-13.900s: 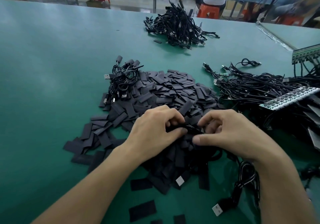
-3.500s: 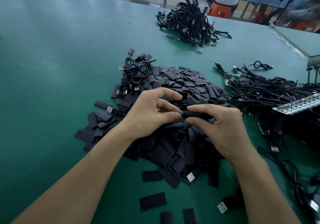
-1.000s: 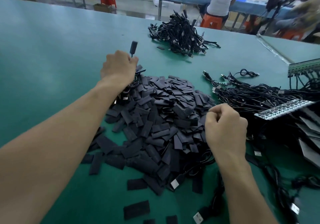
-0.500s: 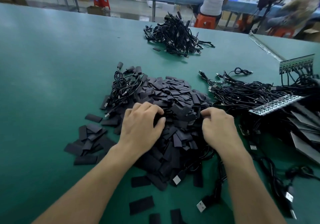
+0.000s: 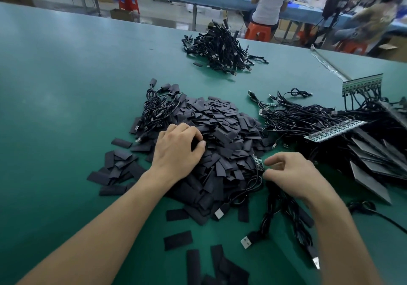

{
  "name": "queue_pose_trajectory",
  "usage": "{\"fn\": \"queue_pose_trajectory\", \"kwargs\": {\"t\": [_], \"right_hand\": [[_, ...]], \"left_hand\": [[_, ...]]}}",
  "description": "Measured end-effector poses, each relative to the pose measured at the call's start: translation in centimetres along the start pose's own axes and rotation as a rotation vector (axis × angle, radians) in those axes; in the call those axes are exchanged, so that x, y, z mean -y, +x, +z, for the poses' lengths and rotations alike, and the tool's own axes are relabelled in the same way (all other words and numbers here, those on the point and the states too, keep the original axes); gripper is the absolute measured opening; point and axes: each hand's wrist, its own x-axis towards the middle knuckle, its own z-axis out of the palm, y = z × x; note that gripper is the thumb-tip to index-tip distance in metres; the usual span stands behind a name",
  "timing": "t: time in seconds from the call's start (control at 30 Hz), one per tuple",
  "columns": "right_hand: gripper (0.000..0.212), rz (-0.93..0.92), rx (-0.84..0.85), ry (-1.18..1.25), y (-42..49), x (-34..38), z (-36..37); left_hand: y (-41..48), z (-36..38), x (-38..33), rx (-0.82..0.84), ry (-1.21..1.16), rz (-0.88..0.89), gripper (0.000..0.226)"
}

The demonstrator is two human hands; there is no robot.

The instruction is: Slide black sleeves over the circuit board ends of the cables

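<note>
My left hand [image 5: 178,150] sits on the near-left slope of the pile of black sleeves [image 5: 220,126], knuckles up. Its fingers are curled down into the sleeves and the thumb is tucked against them. I cannot tell whether they have actually caught a sleeve. Half a second ago this hand was in much the same spot on the pile. A second ago it was stretched out to the pile's far-left corner, where the bundle of sleeved cables [image 5: 158,110] lies.

My right hand [image 5: 293,174] has changed more. It was pressed flat-knuckled into the pile's right side, and it has now drawn back to the near-right edge. There the thumb and forefinger pinch a small circuit board [image 5: 257,161], which stands bare just clear of the sleeves. Its cable [image 5: 251,187] loops from the board along the pile's near edge to a USB plug [image 5: 220,213].

The tangle of unsleeved cables [image 5: 308,117] lies right of the pile. A few loose sleeves [image 5: 178,240] are scattered on the green table [image 5: 55,86] nearer me.
</note>
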Motion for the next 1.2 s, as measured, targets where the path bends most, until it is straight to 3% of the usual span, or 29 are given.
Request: {"fn": "queue_pose_trajectory", "kwargs": {"t": [0.3,0.47,0.6,0.73,0.83,0.93,1.03,1.2], "right_hand": [[0.006,-0.117,-0.262,0.081,0.8,0.2,1.2],[0.012,-0.363,-0.485,0.429,1.8,2.0,0.7],[0.014,-0.428,-0.367,0.662,2.6,3.8,0.9],[0.016,-0.478,-0.268,0.559,2.9,4.6,2.9],[0.01,-0.53,-0.264,0.601,2.5,4.9,4.2],[0.009,-0.587,-0.23,0.621,2.0,5.3,4.9],[0.02,-0.615,-0.24,0.573,1.6,5.3,5.1],[0.013,-0.564,-0.191,0.687,1.5,5.4,4.9]], "left_hand": [[0.2,0.2,0.0,-0.011,-0.02,-0.012,0.014],[0.3,0.5,0.2,-0.026,-0.012,0.003,0.014],[0.0,0.1,-0.1,-0.148,-0.055,0.045,0.011],[-0.6,-0.7,-1.3,-0.301,-0.219,0.066,0.026],[-0.6,-1.0,-2.6,-0.236,-0.414,0.04,0.028],[-0.4,-0.3,-3.1,-0.13,-0.718,-0.041,0.004],[-0.5,0.4,-2.7,-0.109,-0.834,-0.071,0.016],[-0.6,0.7,-2.3,-0.026,-0.996,-0.066,0.015]]}}
